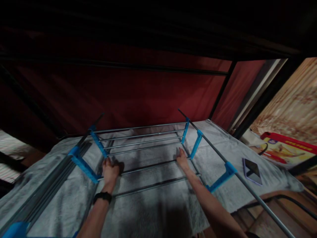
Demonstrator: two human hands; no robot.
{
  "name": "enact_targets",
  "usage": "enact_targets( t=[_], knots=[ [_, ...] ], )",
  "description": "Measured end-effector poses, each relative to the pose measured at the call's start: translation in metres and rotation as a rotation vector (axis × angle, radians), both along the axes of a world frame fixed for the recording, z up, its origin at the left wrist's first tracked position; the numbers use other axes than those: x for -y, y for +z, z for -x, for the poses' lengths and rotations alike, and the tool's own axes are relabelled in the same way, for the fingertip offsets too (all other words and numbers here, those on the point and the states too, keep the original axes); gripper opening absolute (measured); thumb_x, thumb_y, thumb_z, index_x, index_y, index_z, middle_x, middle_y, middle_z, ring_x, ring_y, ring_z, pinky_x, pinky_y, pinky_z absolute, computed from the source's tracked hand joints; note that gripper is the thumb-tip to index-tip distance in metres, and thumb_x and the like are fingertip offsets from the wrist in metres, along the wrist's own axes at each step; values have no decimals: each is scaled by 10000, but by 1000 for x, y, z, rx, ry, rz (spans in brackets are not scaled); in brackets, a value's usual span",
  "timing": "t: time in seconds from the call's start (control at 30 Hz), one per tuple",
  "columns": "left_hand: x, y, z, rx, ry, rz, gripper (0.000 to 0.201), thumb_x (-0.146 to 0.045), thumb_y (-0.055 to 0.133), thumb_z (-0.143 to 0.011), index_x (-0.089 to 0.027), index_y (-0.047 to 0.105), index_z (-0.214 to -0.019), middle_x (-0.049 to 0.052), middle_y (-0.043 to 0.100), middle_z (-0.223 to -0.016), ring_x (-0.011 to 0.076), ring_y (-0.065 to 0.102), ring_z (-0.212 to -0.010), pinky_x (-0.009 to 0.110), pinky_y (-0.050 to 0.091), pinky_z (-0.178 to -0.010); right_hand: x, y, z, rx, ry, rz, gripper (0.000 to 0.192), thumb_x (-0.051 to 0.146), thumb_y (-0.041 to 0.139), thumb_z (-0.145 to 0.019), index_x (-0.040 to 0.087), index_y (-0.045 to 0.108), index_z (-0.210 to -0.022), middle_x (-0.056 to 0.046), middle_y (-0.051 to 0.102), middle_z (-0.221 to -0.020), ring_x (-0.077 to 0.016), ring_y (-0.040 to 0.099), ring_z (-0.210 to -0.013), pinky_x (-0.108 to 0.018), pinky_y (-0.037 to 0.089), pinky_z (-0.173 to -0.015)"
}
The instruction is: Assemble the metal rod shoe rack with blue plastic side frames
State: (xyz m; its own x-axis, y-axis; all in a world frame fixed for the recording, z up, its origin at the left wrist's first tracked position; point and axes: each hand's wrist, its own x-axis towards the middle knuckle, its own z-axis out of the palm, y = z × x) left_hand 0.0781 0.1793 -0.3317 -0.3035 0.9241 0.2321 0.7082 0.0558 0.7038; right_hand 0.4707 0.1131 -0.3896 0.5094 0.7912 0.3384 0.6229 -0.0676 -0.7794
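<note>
A rack of grey metal tubes with blue plastic brackets lies across the pale bedding. My left hand, with a dark band on its wrist, is closed at the rack's left side, where a crossbar meets the side tube. At the other end of that crossbar, my right hand bends its fingers over the tube near a right-side blue bracket. Both palms face down, so their contact with the tubes is partly hidden. Another crossbar runs nearer to me, between my forearms.
Loose grey tubes lie bundled at the left. A long tube reaches toward me on the right. A phone rests on the bedding, with a red and yellow box beyond it. Dark bed-frame bars stand before red cloth.
</note>
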Motion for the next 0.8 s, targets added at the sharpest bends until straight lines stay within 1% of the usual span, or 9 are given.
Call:
enact_targets(
  t=[0.03, 0.1, 0.17, 0.27, 0.37, 0.5, 0.57, 0.63, 0.8],
  knots=[
    [14, -3, -8, 1, -26, 27, 554, -193, 575, -782, -36, 461, -1301, 282, 376, -1438, 392, 448, -1299, 506, 410, -1045, 13, -6, 11, 20, 34, -12, 676, 79, 429, -687, 107, 501, -1358, -164, 513, -1377, -261, 457, -1314, -442, 365, -1120],
    [47, -12, -24, -21, -124, -5, 538, -188, 517, -823, -68, 450, -1344, 247, 295, -1517, 371, 366, -1381, 497, 371, -1101, 40, -14, 31, 80, 95, -52, 687, 48, 408, -695, 138, 499, -1370, -132, 457, -1445, -235, 400, -1368, -427, 342, -1147],
    [82, -21, -38, -52, -220, -97, 506, -184, 472, -852, -101, 466, -1351, 207, 282, -1540, 342, 342, -1406, 487, 370, -1120, 66, -17, 46, 140, 137, -85, 708, 16, 396, -694, 173, 495, -1377, -108, 445, -1458, -219, 382, -1382, -429, 352, -1147],
    [135, -36, -53, -137, -373, -215, 460, -170, 416, -884, -133, 515, -1332, 160, 290, -1554, 312, 327, -1421, 479, 362, -1141, 105, -17, 61, 208, 162, -79, 679, -5, 388, -717, 190, 515, -1355, -118, 456, -1439, -234, 400, -1368, -461, 396, -1114],
    [185, -50, -56, -223, -535, -240, 446, -165, 363, -923, -191, 532, -1335, 106, 328, -1554, 257, 387, -1394, 449, 424, -1106, 145, -16, 72, 271, 184, -44, 607, 11, 376, -781, 193, 526, -1340, -126, 464, -1429, -247, 416, -1356, -477, 422, -1091],
    [237, -65, -49, -360, -662, -258, 420, -227, 410, -945, -231, 535, -1346, 82, 399, -1524, 235, 441, -1355, 430, 467, -1070, 192, -15, 85, 394, 263, -4, 529, 75, 397, -861, 205, 516, -1360, -113, 455, -1450, -257, 381, -1381, -494, 407, -1100],
    [251, -68, -45, -440, -745, -259, 431, -232, 441, -940, -240, 527, -1363, 81, 447, -1493, 240, 457, -1342, 450, 451, -1082, 206, -13, 88, 460, 321, 26, 518, 107, 411, -885, 201, 490, -1389, -111, 447, -1466, -263, 381, -1381, -507, 385, -1111],
    [257, -69, -43, -476, -806, -248, 457, -224, 453, -938, -240, 502, -1391, 85, 474, -1473, 240, 467, -1334, 464, 435, -1093, 212, -11, 87, 500, 355, 38, 534, 118, 402, -896, 201, 453, -1421, -110, 451, -1468, -256, 395, -1369, -502, 383, -1107],
    [251, -66, -41, -328, -702, -191, 461, -223, 425, -941, -224, 507, -1394, 114, 471, -1471, 266, 460, -1339, 477, 442, -1077, 201, -8, 69, 530, 287, 50, 538, 141, 372, -907, 209, 436, -1437, -104, 515, -1403, -245, 433, -1322, -471, 371, -1094]
  ],
)
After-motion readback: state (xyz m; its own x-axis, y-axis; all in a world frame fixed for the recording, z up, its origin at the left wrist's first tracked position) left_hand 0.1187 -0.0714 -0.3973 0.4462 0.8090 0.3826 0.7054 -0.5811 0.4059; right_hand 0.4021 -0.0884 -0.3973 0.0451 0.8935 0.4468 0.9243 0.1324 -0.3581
